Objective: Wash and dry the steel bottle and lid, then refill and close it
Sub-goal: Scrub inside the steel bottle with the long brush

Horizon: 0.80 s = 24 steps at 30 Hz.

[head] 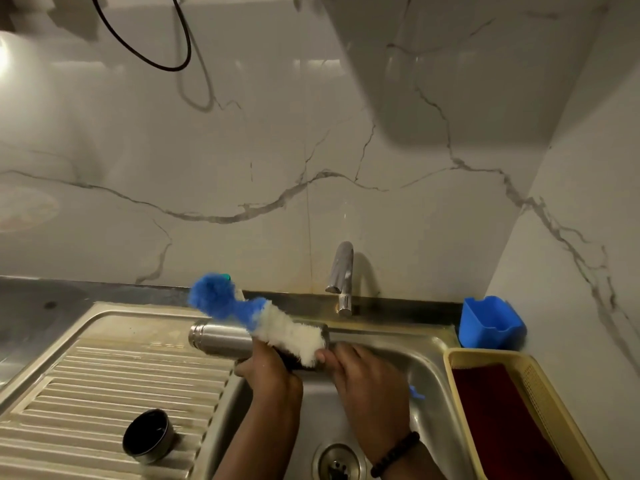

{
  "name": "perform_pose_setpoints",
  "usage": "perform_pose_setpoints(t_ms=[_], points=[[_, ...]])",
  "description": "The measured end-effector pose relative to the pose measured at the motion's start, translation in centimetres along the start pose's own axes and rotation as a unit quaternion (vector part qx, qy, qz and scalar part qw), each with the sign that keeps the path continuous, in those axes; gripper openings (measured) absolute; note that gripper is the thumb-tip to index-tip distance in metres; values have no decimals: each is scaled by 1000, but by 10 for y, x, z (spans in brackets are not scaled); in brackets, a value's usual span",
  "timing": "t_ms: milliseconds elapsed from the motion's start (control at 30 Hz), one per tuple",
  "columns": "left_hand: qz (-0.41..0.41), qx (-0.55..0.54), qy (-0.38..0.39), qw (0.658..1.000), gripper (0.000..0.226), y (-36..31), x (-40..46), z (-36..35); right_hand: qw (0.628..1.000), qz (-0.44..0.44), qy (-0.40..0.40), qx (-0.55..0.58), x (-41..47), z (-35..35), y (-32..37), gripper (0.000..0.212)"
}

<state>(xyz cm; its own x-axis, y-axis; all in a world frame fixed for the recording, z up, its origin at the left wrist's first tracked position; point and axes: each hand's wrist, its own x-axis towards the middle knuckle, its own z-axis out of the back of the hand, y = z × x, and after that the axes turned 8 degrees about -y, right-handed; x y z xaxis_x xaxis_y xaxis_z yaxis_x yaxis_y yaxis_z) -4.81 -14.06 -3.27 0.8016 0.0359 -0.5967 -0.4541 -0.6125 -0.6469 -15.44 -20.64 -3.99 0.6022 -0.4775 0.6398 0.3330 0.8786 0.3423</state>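
Still in the scrubbing stage, I'd say. The left hand [268, 367] was wrapped around the steel bottle [221, 341], holding it sideways over the sink [429, 344], while the right hand [367, 379] gripped a blue-and-white bottle brush [277, 323] lying across the bottle's outside. The lid [147, 436] sat off to the lower left of both hands on the drainboard [104, 368]. The tap [341, 275] didn't look like it was running. Rinsing, drying, refilling and closing all looked undone.

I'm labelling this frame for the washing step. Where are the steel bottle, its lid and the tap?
steel bottle [221, 340]: head view, on its bare steel side near the left end.
lid [147, 436]: head view, on its dark open inside.
tap [341, 271]: head view, on its curved spout.
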Motion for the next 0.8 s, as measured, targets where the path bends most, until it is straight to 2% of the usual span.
perform_pose_setpoints(t_ms=[100, 167, 233, 300, 367, 433, 500, 633, 733, 800], points=[[-3, 5, -10, 1000, 65, 2, -9, -3, 996, -36, 86, 12, 16, 5, 3, 35], [2, -7, -20, 1000, 64, 5, -10, -1, 993, -51, 106, 27, 24, 13, 2, 38], [4, 9, -35, 999, 62, 2, -7, 0, 993, -31, 112, 3, 23, 15, 4, 47], [11, 31, -41, 999, 57, -3, -2, -1, 994, -9, 107, -6, 15, 16, 8, 66], [13, 64, -42, 997, 53, -4, 3, 0, 993, -20, 112, 11, 6, 9, 6, 81], [5, 59, -46, 997, 59, -4, 3, 1, 991, -62, 109, 40, 8, 2, -1, 88], [7, 46, -20, 999, 65, -4, 4, 3, 984, -116, 117, 74, 16, -1, -11, 83], [75, 14, 68, 995, 64, -10, 5, 3, 950, -199, 158, 180, 18, 6, -24, 54], [109, -2, 112, 988, 50, -16, 4, -3, 911, -266, 144, 279, 5, 10, -20, 52], [114, 10, 123, 986, 48, -13, 5, -3, 902, -283, 123, 303, -3, 10, -18, 51]])
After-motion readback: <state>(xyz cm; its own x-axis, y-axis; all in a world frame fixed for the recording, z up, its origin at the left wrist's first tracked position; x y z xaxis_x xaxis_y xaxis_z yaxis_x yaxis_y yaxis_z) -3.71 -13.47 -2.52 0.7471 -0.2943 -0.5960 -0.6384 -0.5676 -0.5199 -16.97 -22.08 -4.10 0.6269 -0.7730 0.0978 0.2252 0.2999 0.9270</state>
